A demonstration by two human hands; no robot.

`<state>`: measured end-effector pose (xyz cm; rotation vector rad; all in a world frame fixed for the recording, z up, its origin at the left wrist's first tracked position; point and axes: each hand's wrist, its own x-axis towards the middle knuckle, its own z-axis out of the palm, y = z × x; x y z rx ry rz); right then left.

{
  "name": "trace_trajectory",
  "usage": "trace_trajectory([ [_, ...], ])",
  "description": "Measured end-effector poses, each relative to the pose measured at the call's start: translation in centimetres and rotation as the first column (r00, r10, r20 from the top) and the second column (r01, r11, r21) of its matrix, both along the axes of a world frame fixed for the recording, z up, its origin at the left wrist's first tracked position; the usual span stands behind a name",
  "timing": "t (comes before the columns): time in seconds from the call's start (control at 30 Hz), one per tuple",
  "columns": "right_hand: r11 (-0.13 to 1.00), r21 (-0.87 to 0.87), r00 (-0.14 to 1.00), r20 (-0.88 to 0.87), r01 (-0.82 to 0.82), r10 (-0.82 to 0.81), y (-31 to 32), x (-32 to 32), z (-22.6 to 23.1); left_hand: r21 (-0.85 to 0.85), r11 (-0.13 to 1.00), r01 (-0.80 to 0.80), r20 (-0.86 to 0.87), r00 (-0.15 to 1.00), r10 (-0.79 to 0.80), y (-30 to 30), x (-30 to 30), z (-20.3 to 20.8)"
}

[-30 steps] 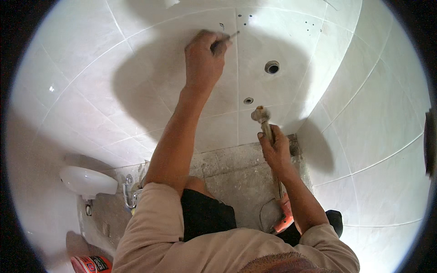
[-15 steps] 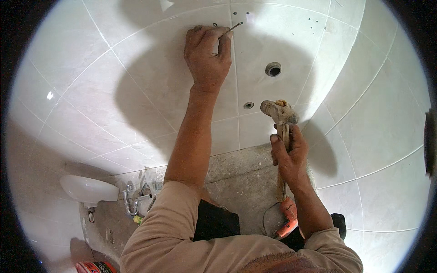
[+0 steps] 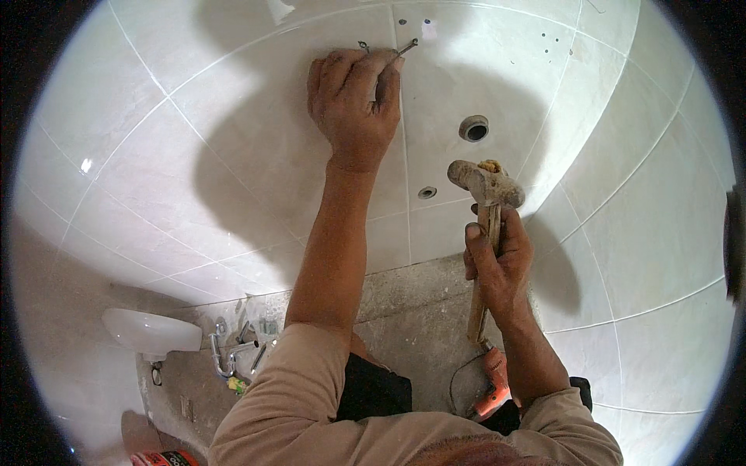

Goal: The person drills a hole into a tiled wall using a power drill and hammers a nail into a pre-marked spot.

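Note:
My left hand (image 3: 353, 109) is up against the white tiled wall (image 3: 272, 155), its thumb and fingers pinching a thin dark nail (image 3: 408, 46). The nail slants up and to the right, its small head uppermost; its lower end is hidden by the fingers. Lower down and to the right, my right hand (image 3: 501, 264) is wrapped round the wooden handle of a hammer (image 3: 489, 186). The worn, dusty hammer head points up, apart from the wall and the nail. Small dark holes (image 3: 404, 22) show in the tile above my left hand.
A round pipe opening (image 3: 473, 128) and a smaller fitting (image 3: 427, 193) sit in the wall between my hands. Below, an orange power drill (image 3: 493, 380) rests with its cord. At left are a white washbasin (image 3: 151, 330), a chrome trap pipe (image 3: 221, 357) and a red container (image 3: 163, 458).
The view has shifted slightly. My left hand still pinches the nail at the wall, and the hammer in my right hand has tilted a little, its head moving slightly right.

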<state>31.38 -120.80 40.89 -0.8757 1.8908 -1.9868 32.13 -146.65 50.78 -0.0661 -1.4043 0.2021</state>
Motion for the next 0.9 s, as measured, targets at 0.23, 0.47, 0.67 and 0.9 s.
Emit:
trace_trajectory([
  [0.23,0.978,-0.193,0.996,-0.069,-0.075,0.063,-1.9,-0.9,2.2,0.026,1.0,0.0,-0.026,1.0,0.001,0.3,0.1,-0.2],
  [0.47,0.959,-0.282,0.915,-0.39,-0.016,-0.1,-5.5,-3.2,4.3,0.013,1.0,-0.009,-0.051,0.999,0.01,0.2,0.2,0.0],
  [0.67,0.951,-0.299,0.756,-0.603,0.082,-0.254,-8.9,-5.2,5.9,0.03,0.999,-0.028,-0.059,0.998,0.029,0.1,0.0,0.1],
  [0.9,0.931,-0.348,0.587,-0.733,0.11,-0.343,-10.7,-5.8,7.5,0.051,0.999,-0.013,-0.063,0.998,0.016,-0.1,0.0,-0.2],
])
